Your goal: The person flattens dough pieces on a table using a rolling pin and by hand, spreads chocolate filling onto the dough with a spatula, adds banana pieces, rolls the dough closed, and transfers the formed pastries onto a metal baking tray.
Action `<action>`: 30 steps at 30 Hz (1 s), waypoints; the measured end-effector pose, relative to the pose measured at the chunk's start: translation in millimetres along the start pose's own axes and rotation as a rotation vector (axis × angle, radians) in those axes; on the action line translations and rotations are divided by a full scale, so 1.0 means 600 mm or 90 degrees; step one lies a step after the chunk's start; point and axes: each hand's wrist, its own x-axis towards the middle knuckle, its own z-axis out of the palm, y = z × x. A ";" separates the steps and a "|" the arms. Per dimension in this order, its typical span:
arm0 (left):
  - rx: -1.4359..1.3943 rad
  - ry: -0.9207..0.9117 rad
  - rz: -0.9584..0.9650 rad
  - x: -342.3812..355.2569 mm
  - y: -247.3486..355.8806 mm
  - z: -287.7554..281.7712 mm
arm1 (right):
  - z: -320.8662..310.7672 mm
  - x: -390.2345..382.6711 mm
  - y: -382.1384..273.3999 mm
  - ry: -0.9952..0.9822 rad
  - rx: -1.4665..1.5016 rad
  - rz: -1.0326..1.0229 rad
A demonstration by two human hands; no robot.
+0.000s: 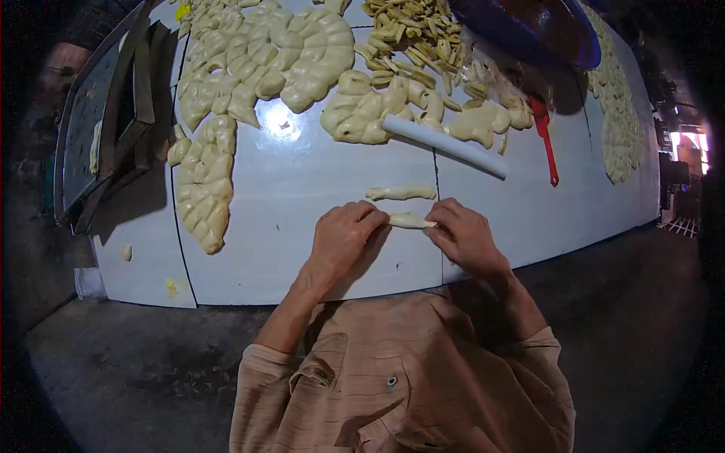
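Observation:
A small pale dough roll (406,220) lies crosswise near the table's front edge, gripped at its two ends. My left hand (347,234) has its fingers closed on the roll's left end, and my right hand (466,238) pinches the right end. Just beyond them, a second dough roll (400,192) rests on the white tabletop (279,189). Farther back, a white rolling pin (445,147) lies at a slant beside lumps of dough (355,106).
More dough portions (204,181) cover the left and back, with another group (619,128) at far right. Dark metal trays (109,113) stand left. Cut yellowish strips (408,38), a purple basin (532,23) and a red utensil (544,136) are at the back right.

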 end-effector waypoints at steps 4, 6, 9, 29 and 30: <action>-0.002 -0.001 -0.004 0.002 -0.008 -0.019 | -0.031 0.013 -0.024 -0.001 0.142 0.042; 0.003 -0.001 -0.006 0.005 -0.014 -0.021 | -0.034 0.023 -0.027 0.010 0.140 0.036; -0.011 -0.046 -0.037 0.016 -0.007 -0.031 | -0.040 0.032 -0.029 0.027 0.132 0.042; 0.001 0.062 -0.021 0.019 -0.030 -0.011 | -0.008 0.035 0.008 0.110 -0.011 -0.063; 0.002 0.087 -0.008 0.020 -0.031 -0.011 | -0.011 0.037 0.005 0.117 0.000 -0.063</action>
